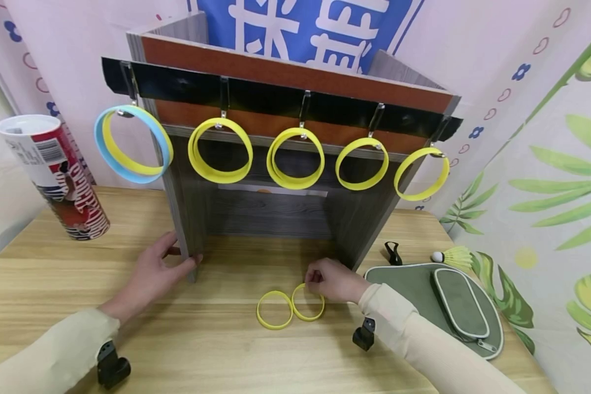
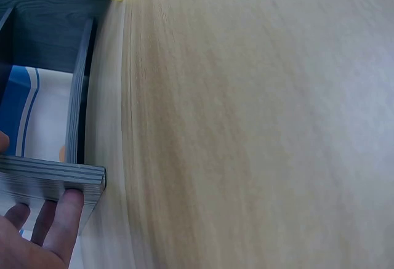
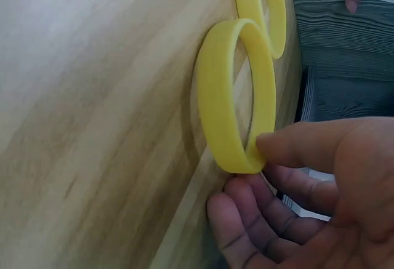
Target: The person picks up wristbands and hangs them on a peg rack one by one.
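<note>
My right hand (image 1: 336, 280) pinches the edge of a yellow silicone wristband (image 3: 215, 100) between thumb and fingers, low over the table. Touching or very near it lies a second yellow wristband (image 1: 274, 327). With thumb and fingers on opposite faces, my left hand (image 1: 150, 276) grips the front lower edge of the left side panel (image 2: 55, 180) of a grey wooden stand. Across the stand's brown front board (image 1: 295, 67) runs a black strip (image 1: 263, 96) with several hooks. Yellow wristbands (image 1: 220, 178) hang from them, and a light blue one (image 1: 100, 145) hangs with yellow at the far left.
A red and white snack can (image 1: 74, 186) stands upright to the left. On the right lie a green zip case (image 1: 409, 290), a yellow shuttlecock (image 1: 455, 257) and a small black strap (image 1: 393, 254). Patterned curtains hang behind the wooden table (image 1: 216, 361).
</note>
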Tool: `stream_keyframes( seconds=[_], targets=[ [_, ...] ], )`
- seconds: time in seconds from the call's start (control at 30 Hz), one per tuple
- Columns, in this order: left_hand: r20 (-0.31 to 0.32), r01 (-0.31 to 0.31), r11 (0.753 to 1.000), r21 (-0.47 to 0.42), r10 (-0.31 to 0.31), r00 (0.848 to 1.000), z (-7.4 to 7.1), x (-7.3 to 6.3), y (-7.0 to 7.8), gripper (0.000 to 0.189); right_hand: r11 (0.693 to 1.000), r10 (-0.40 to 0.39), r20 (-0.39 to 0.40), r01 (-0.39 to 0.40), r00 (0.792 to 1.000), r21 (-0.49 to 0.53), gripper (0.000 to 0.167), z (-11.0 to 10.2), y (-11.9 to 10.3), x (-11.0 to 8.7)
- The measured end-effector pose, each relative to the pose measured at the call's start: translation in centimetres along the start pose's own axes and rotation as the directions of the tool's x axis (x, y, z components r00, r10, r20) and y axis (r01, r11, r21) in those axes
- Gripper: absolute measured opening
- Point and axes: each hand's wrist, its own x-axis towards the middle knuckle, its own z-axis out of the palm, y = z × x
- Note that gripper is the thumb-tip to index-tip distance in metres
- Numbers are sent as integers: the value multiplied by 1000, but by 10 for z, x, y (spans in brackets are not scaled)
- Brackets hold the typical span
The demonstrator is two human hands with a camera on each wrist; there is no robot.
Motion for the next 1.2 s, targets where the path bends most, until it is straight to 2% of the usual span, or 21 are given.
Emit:
stream_keyframes(
  seconds=[0.13,0.23,0.33,0.47,0.6,0.83,0.97,1.1,1.2],
  targets=[
    [2,-1,1000,-4,1,1000,0,0,0,61,1000,12,-29,-12,999,2,5,-4,0,-2],
    [-2,-10,1000,-4,10,1000,-1,0,0,61,999,24,-17,-24,1000,22,3,-7,-1,-3],
    [-4,-20,1000,4,20,1000,-1,-1,0,59,999,27,14,-27,1000,42,8,-10,-2,-4],
    [8,-16,1000,8,16,1000,-2,-1,0,59,991,52,66,-60,996,121,13,-14,-4,-7],
    [10,-14,1000,6,14,1000,-2,-2,1,59,970,83,127,-109,988,218,15,-20,-5,-11],
    [8,-23,1000,15,23,1000,-2,0,1,58,937,72,226,-143,971,318,15,-27,-3,-18],
    [10,-9,1000,9,9,1000,-2,0,3,59,920,69,269,-166,961,355,16,-29,-4,-23],
    [16,7,1000,2,-7,1000,-3,-2,3,60,912,38,256,-138,966,386,19,-36,-6,-28],
    [28,19,1000,1,-19,999,-4,-2,3,62,921,-35,201,-47,979,387,21,-44,-9,-33]
  ],
)
